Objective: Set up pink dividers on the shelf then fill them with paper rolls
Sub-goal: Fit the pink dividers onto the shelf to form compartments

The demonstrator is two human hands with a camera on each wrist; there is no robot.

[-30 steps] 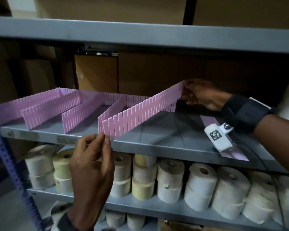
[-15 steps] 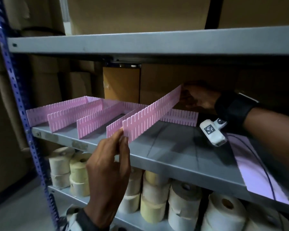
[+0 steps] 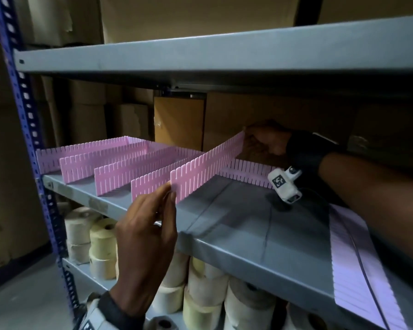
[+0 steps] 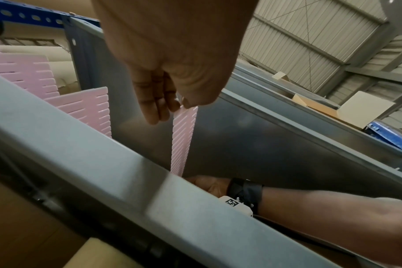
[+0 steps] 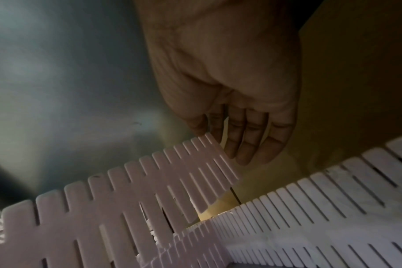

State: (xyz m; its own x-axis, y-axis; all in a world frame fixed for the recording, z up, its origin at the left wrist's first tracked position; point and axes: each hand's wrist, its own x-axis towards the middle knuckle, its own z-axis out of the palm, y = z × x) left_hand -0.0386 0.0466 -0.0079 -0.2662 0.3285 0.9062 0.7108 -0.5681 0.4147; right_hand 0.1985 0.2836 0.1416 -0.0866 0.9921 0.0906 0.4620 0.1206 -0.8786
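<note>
A long pink divider (image 3: 205, 166), a slotted plastic strip standing on edge, runs from the front lip of a grey metal shelf (image 3: 248, 225) to its back, and a person holds it at both ends. The left hand (image 3: 150, 225) pinches the near end between thumb and fingertips, which probably keeps the strip upright and steers its line. The right hand (image 3: 265, 139) reaches deep into the shelf and holds the far end, thumb on one face and fingers behind the other, just above a back divider (image 3: 250, 171) that lies across the rear of the shelf. The far end looks raised above that strip, most likely so a slot in one can be lined up with a slot in the other and pressed down to lock; whether they have met yet cannot be told. To the left, four more dividers (image 3: 115, 164) already stand in parallel, joined to the back strip, forming open lanes with nothing in them. At the right end of the shelf a spare pink sheet (image 3: 358, 263) lies flat, partly over the front edge, probably kept within reach for later. The paper rolls (image 3: 103, 246), white and pale yellow, sit stacked on the shelf below, not yet moved. Brown cartons (image 3: 179, 122) stand behind the shelving, and a blue perforated post (image 3: 24, 115) holds up its left side.
</note>
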